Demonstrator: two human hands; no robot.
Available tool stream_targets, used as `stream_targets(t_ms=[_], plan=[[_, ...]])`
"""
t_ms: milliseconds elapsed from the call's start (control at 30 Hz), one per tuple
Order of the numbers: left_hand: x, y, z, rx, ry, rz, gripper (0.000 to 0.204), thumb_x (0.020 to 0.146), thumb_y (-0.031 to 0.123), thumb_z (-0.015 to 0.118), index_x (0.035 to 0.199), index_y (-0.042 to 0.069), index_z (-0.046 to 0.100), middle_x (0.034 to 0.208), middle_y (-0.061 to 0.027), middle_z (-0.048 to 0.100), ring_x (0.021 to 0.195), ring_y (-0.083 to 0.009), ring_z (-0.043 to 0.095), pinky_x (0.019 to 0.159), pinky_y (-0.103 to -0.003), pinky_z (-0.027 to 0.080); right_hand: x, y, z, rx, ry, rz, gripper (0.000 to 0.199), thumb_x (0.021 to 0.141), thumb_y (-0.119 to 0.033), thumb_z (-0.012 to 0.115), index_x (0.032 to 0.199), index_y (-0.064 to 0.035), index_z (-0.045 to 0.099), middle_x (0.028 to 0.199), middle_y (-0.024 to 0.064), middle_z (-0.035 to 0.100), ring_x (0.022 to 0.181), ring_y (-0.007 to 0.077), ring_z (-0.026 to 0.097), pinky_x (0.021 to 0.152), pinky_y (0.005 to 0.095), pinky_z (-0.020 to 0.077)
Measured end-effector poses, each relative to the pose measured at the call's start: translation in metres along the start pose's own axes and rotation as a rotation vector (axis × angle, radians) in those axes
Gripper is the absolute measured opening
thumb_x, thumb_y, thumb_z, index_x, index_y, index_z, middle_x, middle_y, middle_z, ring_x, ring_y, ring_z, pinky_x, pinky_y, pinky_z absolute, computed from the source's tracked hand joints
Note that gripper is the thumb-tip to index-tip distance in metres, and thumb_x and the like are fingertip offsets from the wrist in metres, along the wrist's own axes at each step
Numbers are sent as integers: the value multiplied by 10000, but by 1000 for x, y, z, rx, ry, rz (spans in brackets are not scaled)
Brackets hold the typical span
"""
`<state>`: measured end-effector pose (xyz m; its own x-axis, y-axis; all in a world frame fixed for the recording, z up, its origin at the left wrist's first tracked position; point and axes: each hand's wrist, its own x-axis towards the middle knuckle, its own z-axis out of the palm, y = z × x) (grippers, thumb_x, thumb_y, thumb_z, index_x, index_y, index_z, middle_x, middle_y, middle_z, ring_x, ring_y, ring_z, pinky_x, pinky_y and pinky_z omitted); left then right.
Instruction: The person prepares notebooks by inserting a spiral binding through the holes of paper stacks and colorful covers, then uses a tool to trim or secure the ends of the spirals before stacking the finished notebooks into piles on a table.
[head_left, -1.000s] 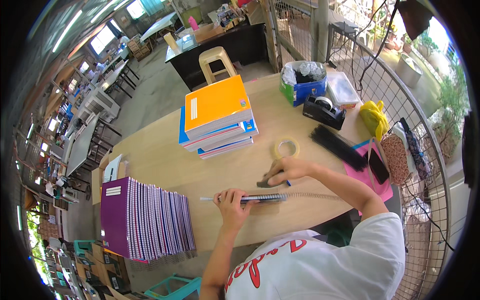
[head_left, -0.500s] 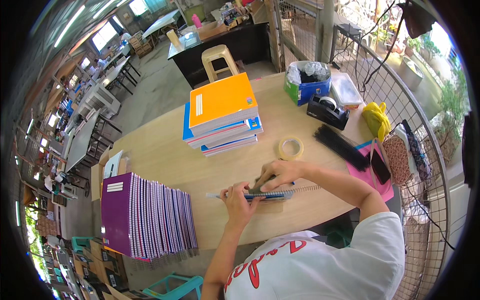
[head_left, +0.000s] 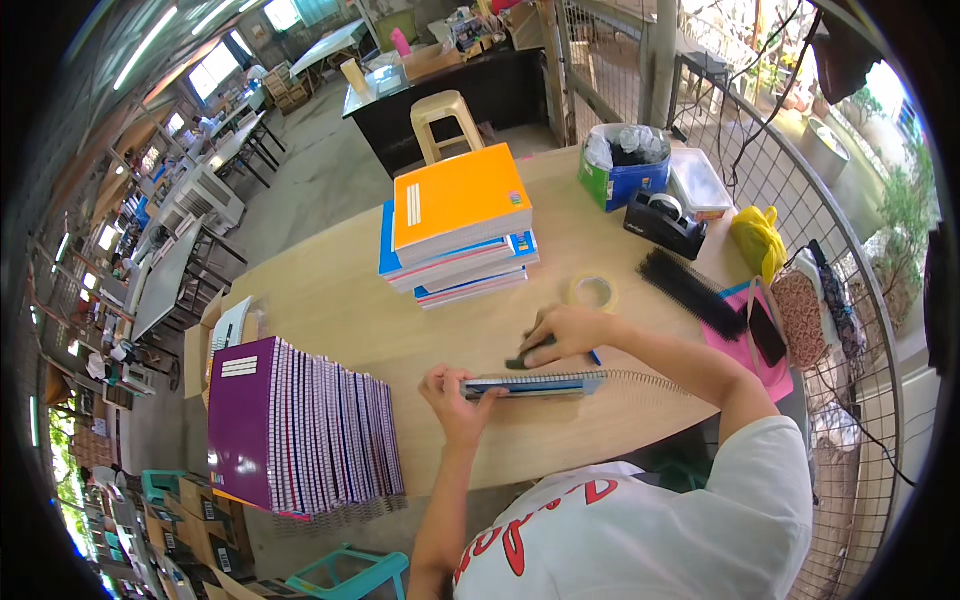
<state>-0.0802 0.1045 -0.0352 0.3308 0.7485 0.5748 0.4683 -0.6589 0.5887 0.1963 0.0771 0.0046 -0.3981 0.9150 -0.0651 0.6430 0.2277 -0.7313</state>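
Observation:
A blue spiral notebook [head_left: 535,385] stands on its edge on the wooden table [head_left: 330,300], with a long wire coil [head_left: 650,380] trailing out to its right. My left hand [head_left: 455,395] grips the notebook's left end. My right hand [head_left: 560,335] rests just behind the notebook and is closed over a small dark tool [head_left: 525,358]. A roll of clear tape [head_left: 592,292] lies a little beyond my right hand.
A row of purple spiral notebooks [head_left: 300,425] stands on edge at the near left. An orange and blue notebook stack [head_left: 460,225] lies at the table's middle. A black tape dispenser [head_left: 662,222], black binding comb [head_left: 692,292], yellow bag [head_left: 758,240] and blue bin [head_left: 625,165] sit at right.
My right hand drew back from the tape roll toward the notebook, carrying the dark tool. My left hand kept its hold on the notebook's left end.

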Motion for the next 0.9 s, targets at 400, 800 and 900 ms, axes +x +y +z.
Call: stream_targets(t_ms=[400,800,900], plan=[[5,-10,-7,-14,-32,75,704,586,376,939,1058,51,529,1036,-114,505,992,-305,432,893,-435,367,28,-15,15,-293,33,-77,537,873,-596,624,1039,-112,789,1085,152,729,1006,376,641,880,402,488],[1,-15,-6,-80,-39,28,799,603,360,942,1170,20,494,1027,-111,480,953,-279,415,861,-417,375,46,-28,18,-250,-18,-111,620,875,-577,636,1113,-15,741,1042,129,732,1007,268,636,895,383,482],[3,-12,-6,-119,-72,-50,796,630,332,936,1198,13,480,1047,-118,479,1001,-294,423,904,-423,378,47,-27,18,546,-30,56,579,882,-566,631,1081,-38,762,992,162,736,959,317,637,882,392,490]])
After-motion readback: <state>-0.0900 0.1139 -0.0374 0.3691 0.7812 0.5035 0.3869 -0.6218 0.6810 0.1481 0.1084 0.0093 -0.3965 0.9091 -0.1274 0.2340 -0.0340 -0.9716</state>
